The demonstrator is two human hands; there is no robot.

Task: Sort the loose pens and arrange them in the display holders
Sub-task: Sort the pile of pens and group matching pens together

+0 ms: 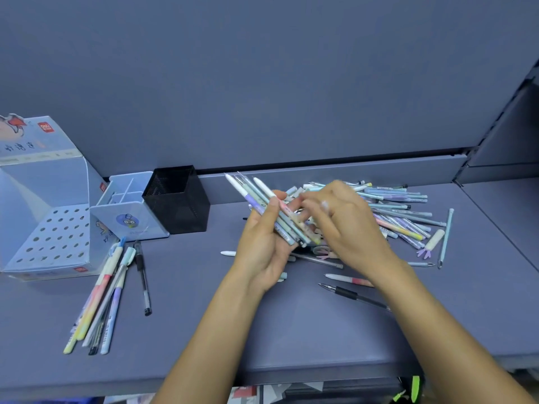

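My left hand [262, 246] grips a bundle of several pastel pens [256, 193], tips pointing up and to the left. My right hand [341, 220] reaches across to the bundle's lower end, fingers bent and blurred; whether it pinches a pen is unclear. Behind both hands lies a loose pile of pens [399, 211] on the grey shelf [291, 325]. A sorted group of pens [102, 295] lies at the left. Three holders stand at the back left: a cardboard display box with holes [55, 237], a light blue divided holder [125, 205] and a black mesh cup [178, 199].
Single pens lie near my forearms: a black one [350, 294], a pink and white one [347, 279], a white one [229, 253]. A black pen [143, 278] lies beside the sorted group. The shelf's front edge runs along the bottom, with clutter below it.
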